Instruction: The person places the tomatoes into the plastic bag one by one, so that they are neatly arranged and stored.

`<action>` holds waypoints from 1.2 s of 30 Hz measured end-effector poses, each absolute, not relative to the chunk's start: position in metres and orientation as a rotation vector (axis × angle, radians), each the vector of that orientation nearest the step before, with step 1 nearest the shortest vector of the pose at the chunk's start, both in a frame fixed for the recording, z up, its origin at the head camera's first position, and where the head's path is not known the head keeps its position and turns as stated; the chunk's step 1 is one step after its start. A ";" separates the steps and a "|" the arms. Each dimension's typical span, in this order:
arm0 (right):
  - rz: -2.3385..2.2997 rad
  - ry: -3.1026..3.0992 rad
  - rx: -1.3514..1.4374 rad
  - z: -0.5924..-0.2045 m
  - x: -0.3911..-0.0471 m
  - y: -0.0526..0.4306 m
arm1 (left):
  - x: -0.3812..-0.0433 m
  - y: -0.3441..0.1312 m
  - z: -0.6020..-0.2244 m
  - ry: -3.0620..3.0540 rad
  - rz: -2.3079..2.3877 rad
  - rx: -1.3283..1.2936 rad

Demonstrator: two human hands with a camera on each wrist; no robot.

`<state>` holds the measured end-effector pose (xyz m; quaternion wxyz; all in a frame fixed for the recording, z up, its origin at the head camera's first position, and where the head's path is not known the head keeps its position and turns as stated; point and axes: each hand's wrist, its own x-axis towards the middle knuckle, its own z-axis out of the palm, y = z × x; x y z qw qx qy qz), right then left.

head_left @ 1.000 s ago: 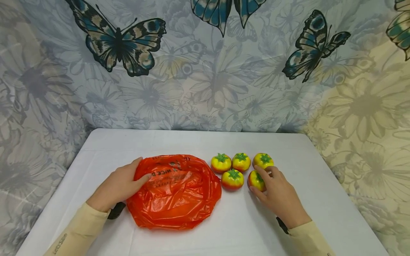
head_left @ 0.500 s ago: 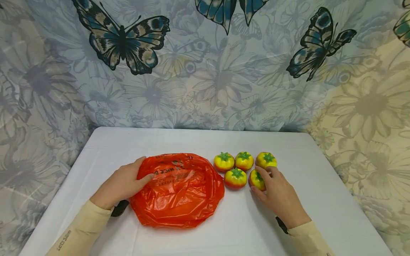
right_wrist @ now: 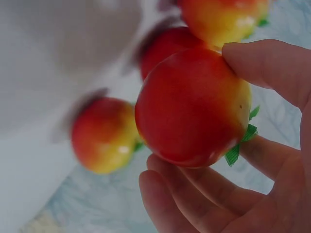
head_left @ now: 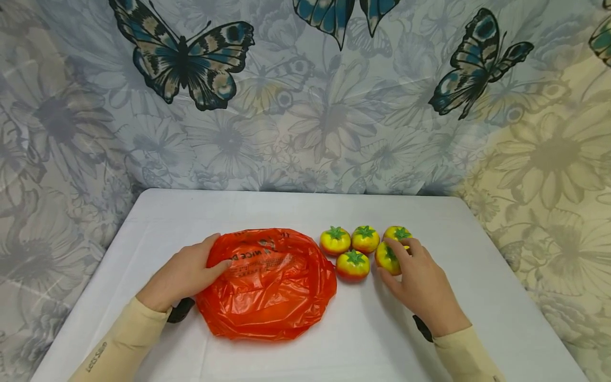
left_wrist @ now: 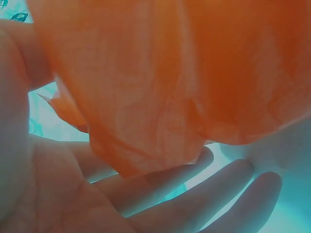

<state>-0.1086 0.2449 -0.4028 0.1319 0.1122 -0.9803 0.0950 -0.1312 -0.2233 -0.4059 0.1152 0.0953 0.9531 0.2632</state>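
My left hand (head_left: pixel 183 273) holds the left edge of a red plastic bag (head_left: pixel 267 286), its thumb lying over the top. In the left wrist view the bag (left_wrist: pixel 170 73) hangs between the thumb and the extended fingers. My right hand (head_left: pixel 422 281) grips a red-and-yellow toy tomato (head_left: pixel 387 259) with a green leafy top. From the right wrist, this tomato (right_wrist: pixel 192 109) is seen between thumb and fingers, apparently raised off the table. Behind it sits another tomato (head_left: pixel 398 233), partly covered by the fingers.
Between the bag and my right hand stand three more toy tomatoes: one at the back left (head_left: pixel 335 241), one beside it (head_left: pixel 366 240) and one in front (head_left: pixel 353 266). All are on a white-covered table (head_left: pixel 363 339). A butterfly-patterned cloth (head_left: pixel 329 122) hangs behind.
My right hand has shifted slightly up and away with the tomato, which now overlaps the one behind it. The left hand stays on the bag; the head view has shifted a little.
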 end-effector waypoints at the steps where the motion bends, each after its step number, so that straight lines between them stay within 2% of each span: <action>1: 0.275 -2.829 0.342 -0.400 -0.110 0.242 | -0.131 -0.224 -0.406 2.792 0.768 0.276; 17: 0.418 -2.820 0.528 -0.370 -0.138 0.151 | -0.134 -0.219 -0.406 2.825 0.788 0.204; 36: 0.555 -2.864 0.934 -0.382 -0.160 0.019 | -0.137 -0.225 -0.411 2.820 0.852 0.176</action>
